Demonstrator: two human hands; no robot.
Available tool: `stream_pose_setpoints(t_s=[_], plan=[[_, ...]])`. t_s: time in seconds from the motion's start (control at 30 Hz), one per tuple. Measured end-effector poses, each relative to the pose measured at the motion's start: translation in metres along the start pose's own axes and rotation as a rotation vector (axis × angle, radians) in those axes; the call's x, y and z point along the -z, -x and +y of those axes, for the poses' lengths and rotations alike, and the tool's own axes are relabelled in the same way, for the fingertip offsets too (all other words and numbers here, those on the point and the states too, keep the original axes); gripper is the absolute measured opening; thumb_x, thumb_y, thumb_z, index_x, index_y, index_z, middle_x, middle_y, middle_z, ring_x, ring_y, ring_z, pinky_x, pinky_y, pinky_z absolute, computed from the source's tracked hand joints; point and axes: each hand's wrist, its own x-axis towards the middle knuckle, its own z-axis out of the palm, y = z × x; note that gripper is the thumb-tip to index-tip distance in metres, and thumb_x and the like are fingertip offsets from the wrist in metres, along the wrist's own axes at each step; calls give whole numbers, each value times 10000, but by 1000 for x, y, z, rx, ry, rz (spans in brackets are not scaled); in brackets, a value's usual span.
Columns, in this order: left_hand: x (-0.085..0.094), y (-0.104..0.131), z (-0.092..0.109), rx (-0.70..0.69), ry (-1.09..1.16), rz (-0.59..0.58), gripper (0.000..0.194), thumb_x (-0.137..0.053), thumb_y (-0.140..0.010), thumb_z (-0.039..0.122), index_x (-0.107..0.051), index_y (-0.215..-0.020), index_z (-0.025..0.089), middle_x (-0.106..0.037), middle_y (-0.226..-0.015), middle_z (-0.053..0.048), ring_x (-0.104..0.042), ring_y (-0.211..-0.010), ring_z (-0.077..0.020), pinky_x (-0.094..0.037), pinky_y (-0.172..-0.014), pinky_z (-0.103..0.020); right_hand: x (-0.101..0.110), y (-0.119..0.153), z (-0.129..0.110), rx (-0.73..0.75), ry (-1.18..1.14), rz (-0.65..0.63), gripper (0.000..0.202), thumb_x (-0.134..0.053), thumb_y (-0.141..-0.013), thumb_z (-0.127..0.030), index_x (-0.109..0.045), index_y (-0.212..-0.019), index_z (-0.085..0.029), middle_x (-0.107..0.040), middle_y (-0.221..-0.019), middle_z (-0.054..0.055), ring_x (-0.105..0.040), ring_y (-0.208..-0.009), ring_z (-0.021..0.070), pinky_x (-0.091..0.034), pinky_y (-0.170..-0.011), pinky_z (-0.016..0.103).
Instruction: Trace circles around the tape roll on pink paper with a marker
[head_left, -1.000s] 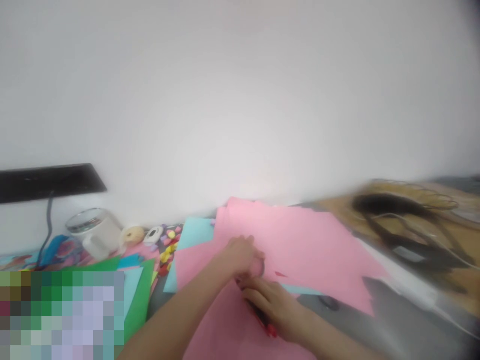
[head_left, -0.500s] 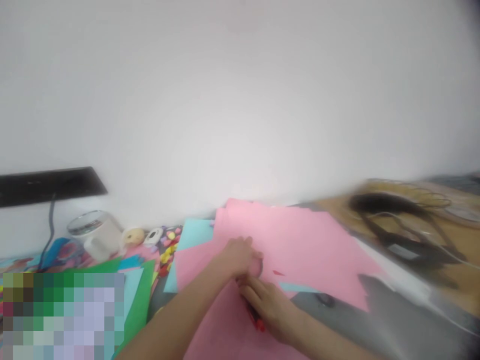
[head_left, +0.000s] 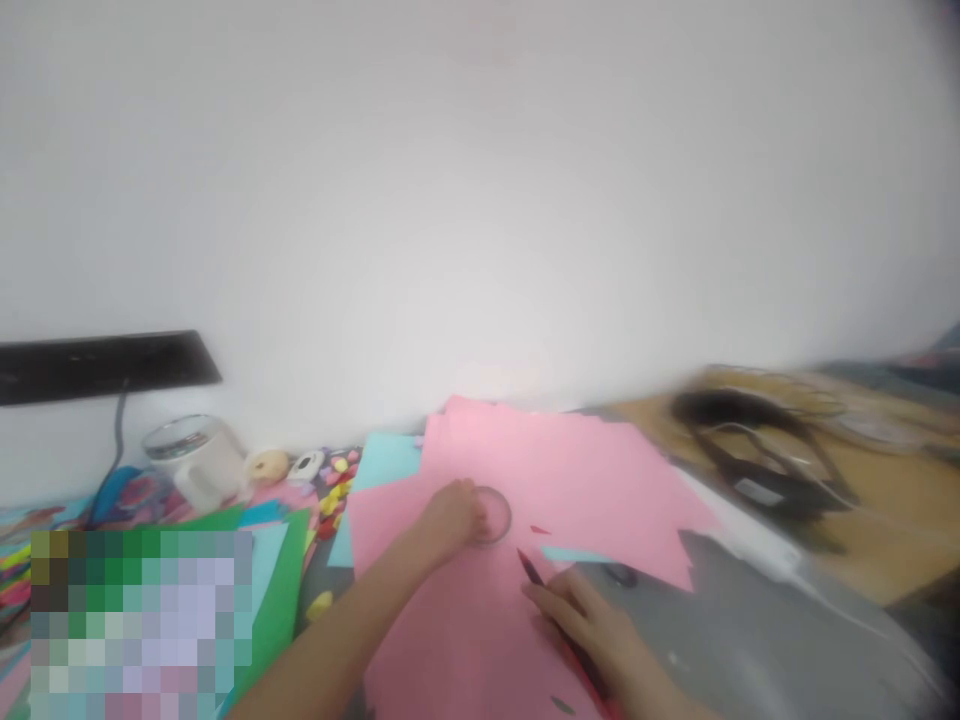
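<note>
My left hand [head_left: 456,515] is closed at the left edge of a thin round ring [head_left: 510,517], which lies flat on a pink paper sheet [head_left: 442,640]. The ring's left side is hidden by my fingers. In my right hand [head_left: 592,622] is a slim red-and-black pen [head_left: 531,568], its tip pointing up and left, apart from the ring. The pen's lower part runs under my palm. A small red scrap [head_left: 540,530] lies on the paper right of the ring.
Behind are stacked pink sheets [head_left: 555,450] over light blue paper [head_left: 386,458]. Left stand a white mug [head_left: 196,462], green paper [head_left: 289,600] and colourful small pieces [head_left: 335,495]. A white power strip [head_left: 757,545] and a black strapped object [head_left: 757,450] are at right.
My right hand has moved away from the ring, down and right, with the pen. My left hand has shifted slightly left and down, and more of the ring shows.
</note>
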Motion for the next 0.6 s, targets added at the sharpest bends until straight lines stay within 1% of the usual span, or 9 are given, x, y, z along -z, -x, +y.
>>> stream_pose_setpoints(t_s=[0.07, 0.13, 0.23, 0.3, 0.33, 0.4, 0.5, 0.53, 0.6], plan=[[-5, 7, 1, 2, 47, 35, 120, -475, -815, 158, -595, -826, 164, -567, -826, -40, -534, -811, -161, -433, -738, -289, 1, 7, -1, 14, 13, -59, 497, -395, -822, -95, -436, -1283, -276, -607, -879, 61, -620, -664, 171, -512, -558, 235], [-10, 19, 3, 8, 88, 71, 105, -484, -810, 154, -589, -812, 158, -573, -972, -58, -532, -900, -167, -446, -763, -286, 4, 9, -3, -2, 16, -105, 582, -402, -763, -64, -402, -1307, -273, -612, -932, 74, -630, -713, 199, -526, -601, 271], [-22, 44, 4, 20, 131, 178, 131, -455, -798, 95, -571, -785, 153, -482, -1222, -82, -470, -1093, -189, -448, -848, -308, 5, 9, -6, -74, 11, -127, 503, -434, -746, -64, -486, -1208, -256, -607, -948, 75, -626, -702, 192, -524, -594, 268], [-34, 67, 4, -9, 108, 339, 174, -422, -796, 57, -554, -740, 155, -449, -1281, -91, -379, -1215, -230, -404, -951, -389, 1, 9, -8, -94, 44, -118, 393, -439, -767, -81, -542, -1109, -245, -608, -873, 58, -606, -628, 169, -505, -533, 244], [-42, 79, 3, -24, 71, 389, 186, -416, -788, 36, -548, -733, 154, -432, -1307, -103, -310, -1274, -252, -383, -981, -414, -2, 8, -9, -93, 72, -106, 350, -434, -775, -88, -559, -1065, -242, -606, -834, 48, -595, -595, 160, -493, -503, 234], [-57, 102, 0, -32, 15, 453, 231, -387, -776, -5, -547, -756, 160, -441, -1308, -110, -291, -1296, -246, -424, -956, -400, -8, 7, -12, -95, 127, -81, 322, -405, -785, -84, -569, -1018, -235, -606, -810, 47, -593, -588, 159, -471, -463, 224], [-73, 131, -4, -60, -42, 569, 227, -409, -767, -13, -547, -764, 168, -519, -1219, -114, -405, -1224, -237, -455, -931, -399, -17, -2, -21, -88, 169, -83, 308, -386, -793, -85, -567, -1006, -216, -625, -875, 77, -617, -638, 185, -471, -452, 244], [-75, 138, -5, -70, -57, 605, 228, -411, -771, -18, -548, -765, 165, -541, -1180, -119, -437, -1197, -236, -466, -918, -394, -20, -7, -25, -81, 153, -91, 299, -393, -794, -87, -564, -1007, -209, -628, -910, 88, -628, -670, 194, -491, -482, 262], [-76, 147, -5, -83, -81, 642, 232, -410, -788, -17, -553, -770, 165, -568, -1127, -125, -476, -1163, -234, -489, -886, -381, -27, -17, -33, -58, 59, -135, 297, -432, -781, -85, -553, -1026, -200, -620, -993, 100, -640, -791, 210, -533, -616, 309]])
